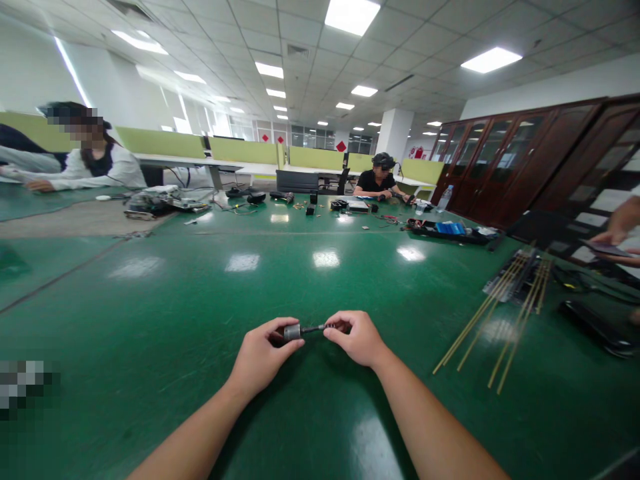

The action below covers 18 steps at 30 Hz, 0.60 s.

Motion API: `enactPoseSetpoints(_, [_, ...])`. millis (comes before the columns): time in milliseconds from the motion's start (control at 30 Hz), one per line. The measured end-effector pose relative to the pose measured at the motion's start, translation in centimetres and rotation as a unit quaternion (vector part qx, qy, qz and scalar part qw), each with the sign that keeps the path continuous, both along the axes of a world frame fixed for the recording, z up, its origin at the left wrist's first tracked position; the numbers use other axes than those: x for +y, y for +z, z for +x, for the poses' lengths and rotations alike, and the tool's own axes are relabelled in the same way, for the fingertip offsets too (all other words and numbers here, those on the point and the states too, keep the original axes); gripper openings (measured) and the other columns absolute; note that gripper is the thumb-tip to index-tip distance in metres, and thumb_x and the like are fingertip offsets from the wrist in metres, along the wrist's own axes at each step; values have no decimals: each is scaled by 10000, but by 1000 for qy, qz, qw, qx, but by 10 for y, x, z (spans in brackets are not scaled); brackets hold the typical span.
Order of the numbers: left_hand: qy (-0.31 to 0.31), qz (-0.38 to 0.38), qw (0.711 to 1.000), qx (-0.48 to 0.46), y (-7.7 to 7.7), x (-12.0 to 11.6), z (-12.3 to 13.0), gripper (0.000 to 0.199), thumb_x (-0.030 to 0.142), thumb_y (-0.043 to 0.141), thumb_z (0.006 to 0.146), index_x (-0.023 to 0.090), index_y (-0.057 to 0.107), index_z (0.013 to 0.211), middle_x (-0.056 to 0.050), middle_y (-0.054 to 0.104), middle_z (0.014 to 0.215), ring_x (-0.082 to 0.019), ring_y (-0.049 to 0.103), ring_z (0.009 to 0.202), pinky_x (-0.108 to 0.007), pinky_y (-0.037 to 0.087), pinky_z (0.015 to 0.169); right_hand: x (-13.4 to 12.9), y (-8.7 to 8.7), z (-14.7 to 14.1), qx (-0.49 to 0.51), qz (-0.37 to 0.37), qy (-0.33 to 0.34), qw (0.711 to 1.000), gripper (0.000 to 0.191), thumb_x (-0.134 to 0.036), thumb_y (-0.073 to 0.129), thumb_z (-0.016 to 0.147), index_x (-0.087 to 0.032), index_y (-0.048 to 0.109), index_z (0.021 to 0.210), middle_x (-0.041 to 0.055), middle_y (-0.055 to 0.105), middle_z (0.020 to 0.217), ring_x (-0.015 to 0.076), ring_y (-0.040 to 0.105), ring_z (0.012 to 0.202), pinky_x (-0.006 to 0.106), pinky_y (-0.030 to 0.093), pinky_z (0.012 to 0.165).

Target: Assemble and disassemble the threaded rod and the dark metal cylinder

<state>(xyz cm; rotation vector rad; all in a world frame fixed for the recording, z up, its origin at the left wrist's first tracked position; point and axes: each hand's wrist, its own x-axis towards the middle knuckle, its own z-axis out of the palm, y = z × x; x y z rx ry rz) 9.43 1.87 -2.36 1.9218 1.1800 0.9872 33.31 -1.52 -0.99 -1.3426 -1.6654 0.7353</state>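
Note:
Both hands meet over the green table (280,287), holding one small tool-like part between them. It has a short grey metal cylinder (292,332) at one end and a thin dark shaft (313,329) running to the right, roughly level. My left hand (263,350) grips the cylinder between thumb and fingers. The shaft's far end, which looks ridged or spiral, is pinched by the thumb and fingers of my right hand (355,338). Fingers partly cover both ends, and the part's exact kind cannot be made out.
Thin yellowish sticks (480,320) and a black case (597,327) lie to the right. Farther back are a black tray with blue items (445,229), a plastic bottle (444,199) and small black parts (311,204). Co-workers sit at the left and far side; another person's hand (617,233) shows at right.

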Motion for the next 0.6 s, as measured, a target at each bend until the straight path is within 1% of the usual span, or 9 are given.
enactPoseSetpoints(67, [24,25,999,16,2,1,-2,368,458,743,758,265,694,1067,-21,716,1018,-226,658,861,-356,511,815,3,-1,4,35,-2,-2,999,196,-325,695,790,-150,734,868,40,676,702,148,590,616,252,445,585])
enactPoseSetpoints(133, [39,26,999,6,2,3,-3,384,489,729,768,242,687,1059,-33,715,995,-228,659,866,-356,508,821,5,-3,7,84,-10,2,996,216,-331,690,795,-138,720,885,47,680,713,151,609,616,259,465,596])
enactPoseSetpoints(233, [40,-23,996,-72,-2,7,-2,460,496,703,797,203,644,1146,-54,713,1009,-221,671,899,-348,517,857,8,-7,8,141,-29,19,989,238,-347,670,813,-124,701,891,62,695,750,148,625,610,264,486,603])
enactPoseSetpoints(333, [39,-87,982,-163,-6,12,2,539,501,653,843,192,576,1277,-75,688,1132,-224,650,1049,-366,492,970,9,-12,5,135,-47,29,989,237,-353,670,813,-124,695,867,64,699,752,139,623,590,259,489,594])
enactPoseSetpoints(400, [30,-140,968,-204,-5,13,1,539,508,637,855,171,582,1272,-96,672,1175,-229,631,1105,-380,480,1008,8,-14,3,121,-53,30,991,236,-354,670,812,-128,697,874,62,702,756,138,627,592,254,488,589])
enactPoseSetpoints(467, [23,-178,955,-235,1,10,-9,513,501,663,839,154,610,1213,-115,663,1201,-230,628,1120,-379,483,1018,8,-15,2,110,-56,28,992,227,-346,674,805,-130,699,867,60,703,750,138,629,589,248,484,578])
enactPoseSetpoints(500, [20,-183,953,-241,5,7,-18,501,491,684,826,156,616,1192,-120,656,1220,-229,624,1134,-378,479,1029,8,-16,2,104,-57,27,993,221,-340,677,800,-131,702,865,59,703,746,137,630,587,246,482,575])
enactPoseSetpoints(533, [25,-176,956,-234,11,2,-29,492,485,703,813,165,619,1178,-118,653,1234,-230,620,1146,-380,474,1039,8,-17,2,99,-58,26,993,215,-333,678,798,-132,705,868,58,704,745,137,631,587,245,481,573])
enactPoseSetpoints(600, [41,-132,974,-177,23,-14,-57,491,496,725,787,185,632,1155,-108,672,1205,-247,621,1150,-406,471,1046,8,-18,2,90,-57,24,994,208,-326,681,794,-136,711,874,55,703,738,138,633,589,242,477,570])
